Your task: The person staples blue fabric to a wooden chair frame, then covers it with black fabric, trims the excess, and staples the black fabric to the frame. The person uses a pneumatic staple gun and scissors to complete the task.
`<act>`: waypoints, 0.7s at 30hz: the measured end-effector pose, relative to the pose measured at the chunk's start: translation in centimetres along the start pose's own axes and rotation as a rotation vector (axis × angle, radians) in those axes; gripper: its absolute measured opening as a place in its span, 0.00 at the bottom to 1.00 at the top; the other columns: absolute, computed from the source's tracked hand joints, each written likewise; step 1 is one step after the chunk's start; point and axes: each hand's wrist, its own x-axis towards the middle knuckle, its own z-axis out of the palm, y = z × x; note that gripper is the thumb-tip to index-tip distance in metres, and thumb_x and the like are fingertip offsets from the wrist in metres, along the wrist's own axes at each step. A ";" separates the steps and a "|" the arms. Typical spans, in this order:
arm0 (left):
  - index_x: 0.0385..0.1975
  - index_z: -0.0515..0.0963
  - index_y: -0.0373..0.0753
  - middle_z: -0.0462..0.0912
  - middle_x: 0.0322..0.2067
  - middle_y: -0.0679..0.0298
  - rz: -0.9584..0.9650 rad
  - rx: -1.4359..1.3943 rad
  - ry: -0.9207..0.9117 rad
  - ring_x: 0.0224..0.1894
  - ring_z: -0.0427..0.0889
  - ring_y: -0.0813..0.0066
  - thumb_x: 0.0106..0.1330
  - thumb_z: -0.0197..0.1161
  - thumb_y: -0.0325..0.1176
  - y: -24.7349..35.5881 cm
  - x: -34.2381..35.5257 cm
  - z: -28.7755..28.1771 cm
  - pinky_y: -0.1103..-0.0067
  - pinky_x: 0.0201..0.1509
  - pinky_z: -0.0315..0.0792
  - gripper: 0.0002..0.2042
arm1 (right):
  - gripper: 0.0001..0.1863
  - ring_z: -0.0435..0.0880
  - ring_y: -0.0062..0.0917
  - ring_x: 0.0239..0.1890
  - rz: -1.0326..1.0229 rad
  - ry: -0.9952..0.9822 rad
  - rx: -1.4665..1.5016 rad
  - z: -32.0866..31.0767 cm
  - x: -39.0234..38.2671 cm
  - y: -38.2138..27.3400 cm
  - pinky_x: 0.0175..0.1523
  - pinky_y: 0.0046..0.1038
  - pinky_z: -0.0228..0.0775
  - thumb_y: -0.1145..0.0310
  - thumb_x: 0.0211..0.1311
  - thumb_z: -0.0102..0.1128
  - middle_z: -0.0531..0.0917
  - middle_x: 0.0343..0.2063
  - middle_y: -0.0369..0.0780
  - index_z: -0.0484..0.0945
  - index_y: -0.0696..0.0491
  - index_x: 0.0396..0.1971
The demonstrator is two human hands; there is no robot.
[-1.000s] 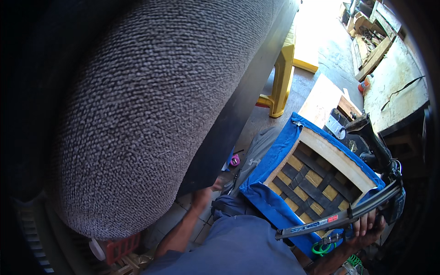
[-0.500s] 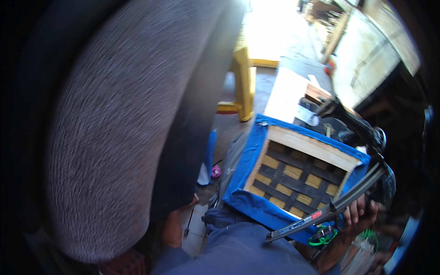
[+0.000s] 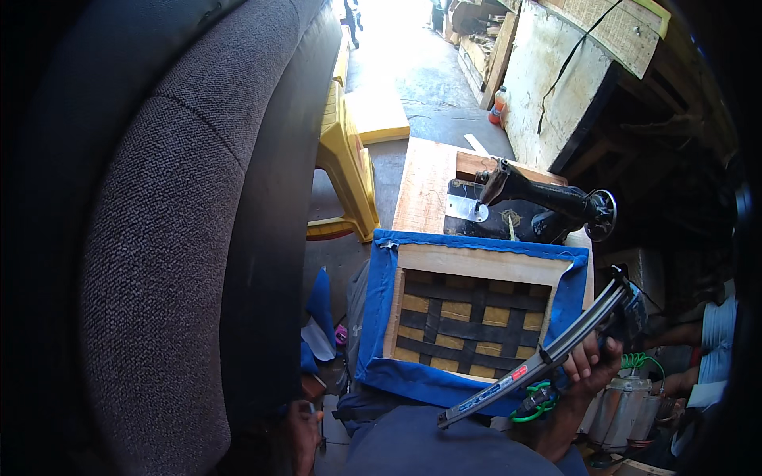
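Light floods in at the far end of the workshop, across a grey floor (image 3: pixel 436 115) where a bottle of red liquid (image 3: pixel 498 107) stands beside a pale, stained cabinet (image 3: pixel 548 75). Ahead of me a black sewing machine (image 3: pixel 548 198) sits on a wooden table (image 3: pixel 419 186), with a yellow stool (image 3: pixel 361 190) to its left. A big grey upholstered piece (image 3: pixel 159 222) with a dark side panel (image 3: pixel 266 238) fills my left.

The wooden frame (image 3: pixel 476 263) lies right in front of me, just this side of the table, edged in blue fabric (image 3: pixel 381 309) and crossed inside by woven dark straps (image 3: pixel 432 317). My right hand (image 3: pixel 591 365) has its fingers curled around the grip of a black stapler (image 3: pixel 528 369), whose long magazine slants over the frame's lower right corner; I cannot tell if they touch. A green coiled hose (image 3: pixel 635 361) shows just beyond, near another person's forearm (image 3: pixel 679 336).

My left hand (image 3: pixel 303 432) hangs low beside the panel, fingers partly in shadow; I cannot tell whether they pinch anything. A pink tape measure (image 3: pixel 341 334) lies near it.
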 end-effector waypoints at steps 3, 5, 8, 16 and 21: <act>0.52 0.83 0.32 0.87 0.33 0.63 0.319 -0.043 -0.243 0.24 0.79 0.85 0.70 0.69 0.22 3.1 -3.0 1.4 0.85 0.28 0.71 0.12 | 0.31 0.74 0.27 0.20 0.020 0.019 0.050 0.2 0.5 0.7 0.25 0.36 0.74 0.61 0.75 0.47 0.70 0.22 0.37 0.64 0.54 0.75; 0.51 0.83 0.32 0.86 0.32 0.64 0.423 -0.204 -0.329 0.24 0.79 0.85 0.71 0.70 0.24 8.1 -5.1 2.2 0.86 0.28 0.71 0.11 | 0.30 0.74 0.26 0.20 0.032 0.014 0.065 0.7 0.8 1.3 0.25 0.36 0.73 0.61 0.74 0.47 0.70 0.22 0.36 0.66 0.55 0.73; 0.51 0.82 0.30 0.87 0.30 0.63 0.665 -0.487 -0.496 0.25 0.81 0.84 0.75 0.69 0.29 15.8 -7.6 4.4 0.85 0.30 0.74 0.11 | 0.28 0.74 0.26 0.19 0.055 0.019 0.083 1.6 1.4 2.6 0.25 0.35 0.73 0.62 0.73 0.49 0.70 0.21 0.36 0.68 0.56 0.69; 0.49 0.84 0.30 0.91 0.35 0.56 1.351 -0.334 -0.739 0.31 0.88 0.78 0.76 0.67 0.29 27.5 -16.5 13.6 0.79 0.37 0.82 0.10 | 0.28 0.74 0.26 0.19 -0.019 -0.055 0.139 1.7 0.1 3.6 0.27 0.35 0.73 0.61 0.71 0.50 0.70 0.21 0.36 0.72 0.55 0.69; 0.46 0.87 0.30 0.91 0.36 0.53 1.452 -0.223 -0.810 0.35 0.91 0.71 0.71 0.70 0.24 28.2 -17.6 14.4 0.77 0.41 0.83 0.08 | 0.27 0.74 0.27 0.19 -0.077 -0.043 0.135 1.1 -2.0 3.5 0.26 0.36 0.73 0.64 0.71 0.52 0.70 0.21 0.37 0.68 0.56 0.67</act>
